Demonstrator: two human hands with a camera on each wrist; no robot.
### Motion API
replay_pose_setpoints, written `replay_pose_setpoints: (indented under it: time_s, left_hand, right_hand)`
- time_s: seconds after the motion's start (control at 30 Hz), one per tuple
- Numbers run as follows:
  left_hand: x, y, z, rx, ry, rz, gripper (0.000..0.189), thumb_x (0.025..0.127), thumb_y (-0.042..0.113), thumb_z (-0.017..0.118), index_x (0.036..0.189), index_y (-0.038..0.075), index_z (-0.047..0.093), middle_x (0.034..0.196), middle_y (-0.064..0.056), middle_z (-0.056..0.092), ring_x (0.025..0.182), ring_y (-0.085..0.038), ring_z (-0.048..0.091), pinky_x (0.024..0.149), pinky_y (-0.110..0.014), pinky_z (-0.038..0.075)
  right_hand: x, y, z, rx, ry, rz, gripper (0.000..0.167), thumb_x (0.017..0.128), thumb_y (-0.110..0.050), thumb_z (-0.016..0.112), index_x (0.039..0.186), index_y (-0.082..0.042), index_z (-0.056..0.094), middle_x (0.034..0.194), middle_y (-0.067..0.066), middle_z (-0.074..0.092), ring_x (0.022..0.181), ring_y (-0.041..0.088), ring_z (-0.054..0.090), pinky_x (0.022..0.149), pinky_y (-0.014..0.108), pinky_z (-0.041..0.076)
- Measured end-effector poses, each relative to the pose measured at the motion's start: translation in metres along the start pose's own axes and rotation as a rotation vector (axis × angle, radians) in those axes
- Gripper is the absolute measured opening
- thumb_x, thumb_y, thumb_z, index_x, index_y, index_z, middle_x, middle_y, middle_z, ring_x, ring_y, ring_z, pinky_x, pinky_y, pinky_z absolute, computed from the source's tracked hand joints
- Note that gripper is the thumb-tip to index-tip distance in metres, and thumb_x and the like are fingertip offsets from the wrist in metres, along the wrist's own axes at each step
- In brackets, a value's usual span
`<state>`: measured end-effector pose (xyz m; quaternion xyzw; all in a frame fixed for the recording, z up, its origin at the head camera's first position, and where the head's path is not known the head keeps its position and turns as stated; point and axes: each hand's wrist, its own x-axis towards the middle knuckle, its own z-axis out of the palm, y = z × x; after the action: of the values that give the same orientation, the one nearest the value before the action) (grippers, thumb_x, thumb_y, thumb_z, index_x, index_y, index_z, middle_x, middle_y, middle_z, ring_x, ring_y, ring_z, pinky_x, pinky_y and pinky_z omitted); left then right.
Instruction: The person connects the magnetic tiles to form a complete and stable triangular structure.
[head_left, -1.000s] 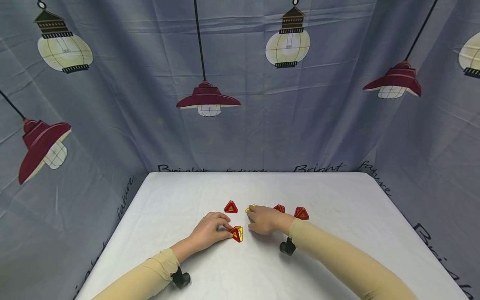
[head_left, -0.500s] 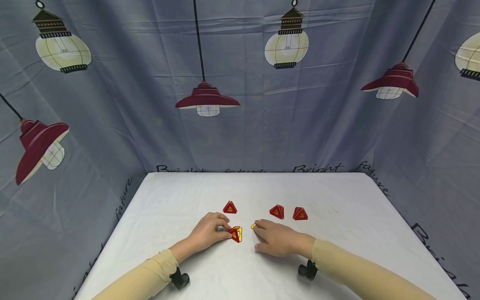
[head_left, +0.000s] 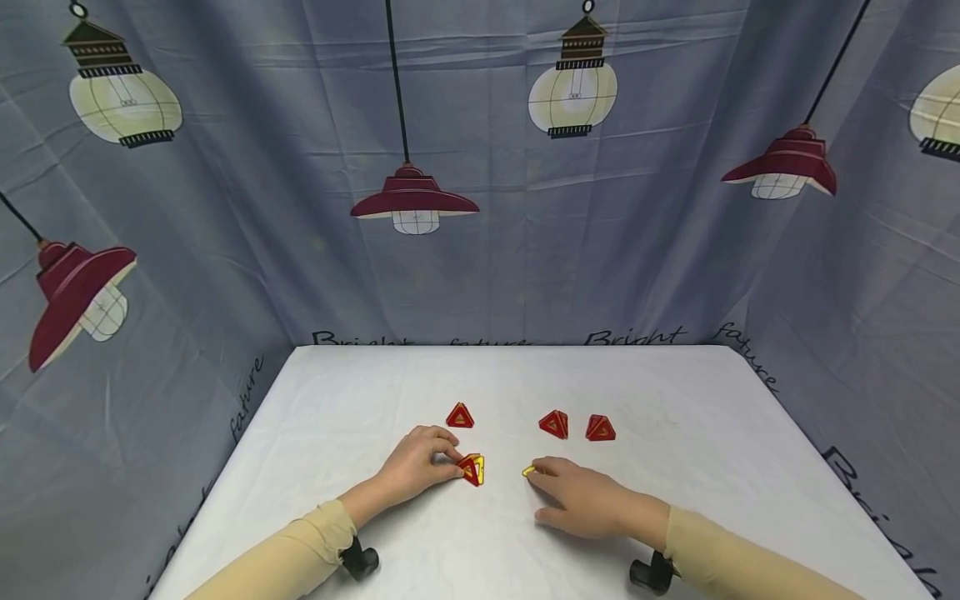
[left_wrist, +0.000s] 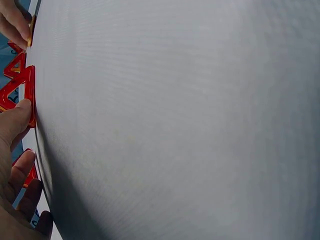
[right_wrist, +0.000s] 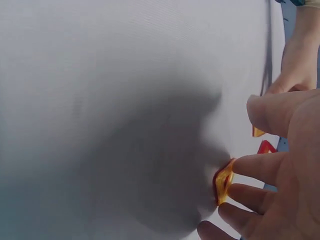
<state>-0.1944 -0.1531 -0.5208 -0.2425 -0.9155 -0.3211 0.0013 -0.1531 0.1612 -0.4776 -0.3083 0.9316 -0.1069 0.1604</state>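
In the head view my left hand [head_left: 420, 461] pinches a small pyramid of red and yellow magnetic triangle tiles [head_left: 471, 471] that stands on the white table. The left wrist view shows the thumb against its red frame [left_wrist: 31, 82], index finger mostly hidden. To the right, my right hand [head_left: 588, 498] reaches over the table, fingers extended, touching a yellow triangle tile [head_left: 528, 471] with its fingertips. Seen from the right wrist, the tile [right_wrist: 223, 182] lies at the fingertips, red-edged, and the thumb stays well apart from it.
Behind the hands, one red triangle pyramid [head_left: 461, 416] stands left of centre. Two more, a red pyramid [head_left: 554, 423] and another red pyramid [head_left: 601, 428], stand further right. A grey-blue curtain [head_left: 487, 283] with printed lamps hangs beyond the white table [head_left: 360, 375].
My right hand has moved back toward me and to the right, bringing the yellow triangle tile along from beside the rear pyramids. My left hand keeps its hold on the tile pyramid.
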Motion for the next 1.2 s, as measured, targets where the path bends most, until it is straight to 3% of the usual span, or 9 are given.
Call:
replay_pose_setpoints:
  time_s: [0.27, 0.43, 0.67, 1.2]
  left_hand:
    - [0.000, 0.000, -0.001, -0.012, -0.006, -0.009, 0.009, 0.088, 0.030, 0.082, 0.095, 0.025, 0.080, 0.119, 0.004, 0.065, 0.120, -0.023, 0.054, 0.102, -0.050, 0.042]
    - [0.000, -0.001, 0.000, -0.007, -0.007, -0.002, 0.009, 0.088, 0.029, 0.082, 0.096, 0.025, 0.080, 0.118, 0.005, 0.065, 0.119, -0.023, 0.054, 0.102, -0.050, 0.042]
    - [0.001, -0.001, 0.001, -0.005, -0.011, -0.009, 0.010, 0.087, 0.031, 0.083, 0.096, 0.026, 0.080, 0.118, 0.007, 0.064, 0.118, -0.021, 0.054, 0.101, -0.049, 0.043]
    - [0.000, -0.001, 0.001, 0.004, 0.003, 0.003, 0.011, 0.087, 0.030, 0.083, 0.096, 0.024, 0.081, 0.118, 0.007, 0.065, 0.117, -0.021, 0.055, 0.100, -0.048, 0.043]
  right_hand:
    - [0.001, 0.007, 0.004, 0.081, 0.185, -0.023, 0.037, 0.096, -0.028, 0.073, 0.131, -0.015, 0.071, 0.125, -0.001, 0.060, 0.113, 0.018, 0.057, 0.096, 0.043, 0.050]
    - [0.007, 0.015, 0.009, 0.097, 0.288, 0.066, 0.037, 0.089, -0.025, 0.080, 0.124, -0.015, 0.074, 0.117, -0.001, 0.061, 0.106, 0.017, 0.056, 0.092, 0.044, 0.052]
    - [0.012, 0.026, 0.017, 0.124, 0.327, 0.172, 0.039, 0.085, -0.026, 0.084, 0.121, -0.015, 0.076, 0.115, -0.003, 0.061, 0.108, 0.017, 0.053, 0.096, 0.045, 0.049]
    - [0.016, 0.029, 0.023, 0.188, 0.407, 0.197, 0.032, 0.080, -0.026, 0.089, 0.109, -0.019, 0.077, 0.106, -0.007, 0.060, 0.102, 0.014, 0.053, 0.092, 0.042, 0.048]
